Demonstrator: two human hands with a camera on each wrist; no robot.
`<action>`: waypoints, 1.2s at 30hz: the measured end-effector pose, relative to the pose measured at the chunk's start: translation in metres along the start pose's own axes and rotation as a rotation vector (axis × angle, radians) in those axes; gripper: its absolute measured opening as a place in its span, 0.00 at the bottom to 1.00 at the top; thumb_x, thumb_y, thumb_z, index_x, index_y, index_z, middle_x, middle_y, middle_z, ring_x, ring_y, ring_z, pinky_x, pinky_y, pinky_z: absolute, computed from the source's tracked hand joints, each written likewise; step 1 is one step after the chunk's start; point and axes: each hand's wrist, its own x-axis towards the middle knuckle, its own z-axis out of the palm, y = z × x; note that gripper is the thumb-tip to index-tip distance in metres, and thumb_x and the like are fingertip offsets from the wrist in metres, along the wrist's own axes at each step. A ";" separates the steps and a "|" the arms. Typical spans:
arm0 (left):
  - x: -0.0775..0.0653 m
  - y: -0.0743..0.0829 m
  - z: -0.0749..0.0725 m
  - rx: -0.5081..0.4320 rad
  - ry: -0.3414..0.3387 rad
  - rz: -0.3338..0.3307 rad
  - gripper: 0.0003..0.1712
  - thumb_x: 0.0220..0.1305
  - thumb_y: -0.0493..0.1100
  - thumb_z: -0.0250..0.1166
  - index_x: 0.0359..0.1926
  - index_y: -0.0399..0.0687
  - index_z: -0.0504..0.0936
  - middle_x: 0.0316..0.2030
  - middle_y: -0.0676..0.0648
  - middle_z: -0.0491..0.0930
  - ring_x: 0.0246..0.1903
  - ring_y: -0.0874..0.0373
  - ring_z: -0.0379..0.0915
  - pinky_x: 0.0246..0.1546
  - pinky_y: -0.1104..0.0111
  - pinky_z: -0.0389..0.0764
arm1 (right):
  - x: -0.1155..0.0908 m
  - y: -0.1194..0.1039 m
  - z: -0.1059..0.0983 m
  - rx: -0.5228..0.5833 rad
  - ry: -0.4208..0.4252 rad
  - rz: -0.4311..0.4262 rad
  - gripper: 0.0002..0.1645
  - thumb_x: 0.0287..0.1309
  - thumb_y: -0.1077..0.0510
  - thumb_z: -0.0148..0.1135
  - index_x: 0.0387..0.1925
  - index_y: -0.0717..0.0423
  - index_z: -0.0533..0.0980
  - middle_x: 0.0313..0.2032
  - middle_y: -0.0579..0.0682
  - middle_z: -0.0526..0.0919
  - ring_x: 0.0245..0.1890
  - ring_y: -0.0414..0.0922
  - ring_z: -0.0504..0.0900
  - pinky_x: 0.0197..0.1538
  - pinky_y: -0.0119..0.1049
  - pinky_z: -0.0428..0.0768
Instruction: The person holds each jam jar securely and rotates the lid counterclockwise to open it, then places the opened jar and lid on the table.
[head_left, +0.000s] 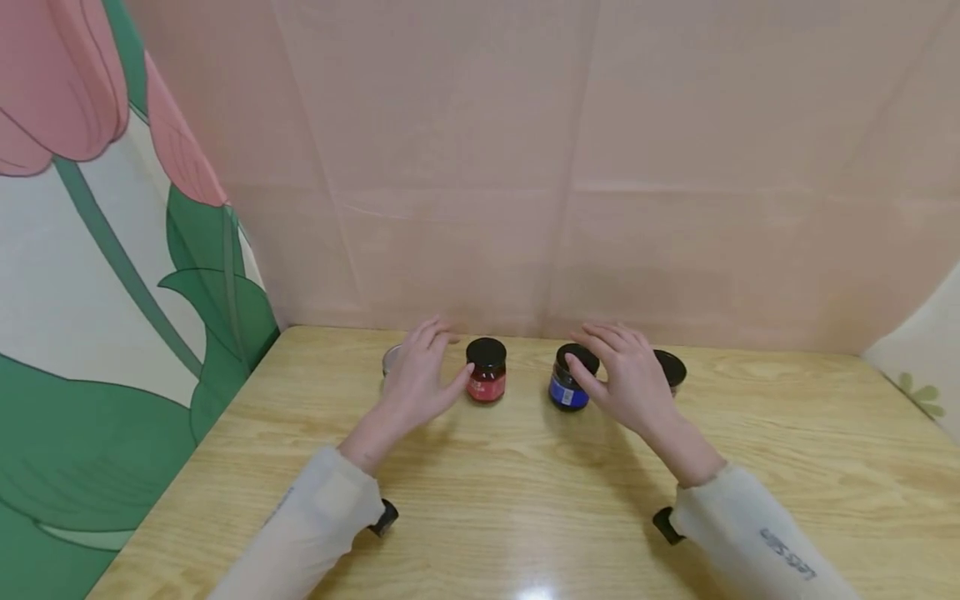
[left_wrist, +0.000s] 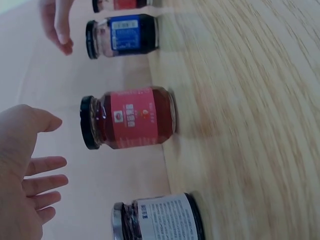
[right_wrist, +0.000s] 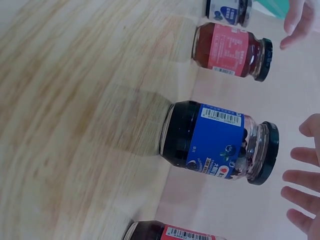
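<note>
My left hand (head_left: 416, 375) is held in the air with fingers spread, between a silver-lidded jar (head_left: 391, 357) that it partly hides and a black-lidded jar with a pink label (head_left: 486, 385). In the left wrist view a gap shows between its fingers and the pink-labelled jar's lid. Above and behind the blue-labelled jar (right_wrist: 215, 141) hovers my right hand (head_left: 630, 379), its fingers apart and gripping nothing. Beyond that hand stands another black-lidded jar (head_left: 670, 367) with a red label, partly covered in the head view. All the jars stand upright in a row.
The jars stand towards the back of a wood-grain table (head_left: 510, 492), near a pinkish cloth backdrop (head_left: 480, 167). A cloth with printed tulips (head_left: 112, 275) hangs along the left side. Dark wrist devices (head_left: 384, 518) show below both pale sleeves (head_left: 315, 517).
</note>
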 end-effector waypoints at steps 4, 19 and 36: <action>-0.002 -0.004 -0.002 0.025 -0.005 -0.036 0.25 0.61 0.50 0.63 0.53 0.38 0.77 0.56 0.40 0.75 0.62 0.45 0.65 0.63 0.52 0.67 | 0.000 -0.001 -0.001 0.016 0.001 -0.009 0.21 0.54 0.53 0.66 0.47 0.61 0.81 0.49 0.61 0.83 0.50 0.59 0.79 0.57 0.57 0.72; -0.021 -0.030 -0.017 -0.027 0.011 -0.143 0.31 0.57 0.45 0.68 0.59 0.39 0.70 0.65 0.33 0.63 0.60 0.35 0.65 0.56 0.46 0.72 | 0.005 -0.017 -0.004 0.064 0.008 -0.038 0.18 0.55 0.55 0.65 0.45 0.62 0.81 0.47 0.60 0.84 0.49 0.58 0.80 0.54 0.54 0.75; -0.045 -0.063 -0.014 -0.173 -0.137 -0.397 0.57 0.49 0.47 0.75 0.70 0.29 0.51 0.65 0.28 0.56 0.65 0.34 0.56 0.65 0.45 0.61 | 0.007 -0.022 0.000 0.079 0.035 -0.059 0.17 0.55 0.57 0.63 0.45 0.62 0.81 0.46 0.58 0.84 0.49 0.57 0.80 0.52 0.53 0.77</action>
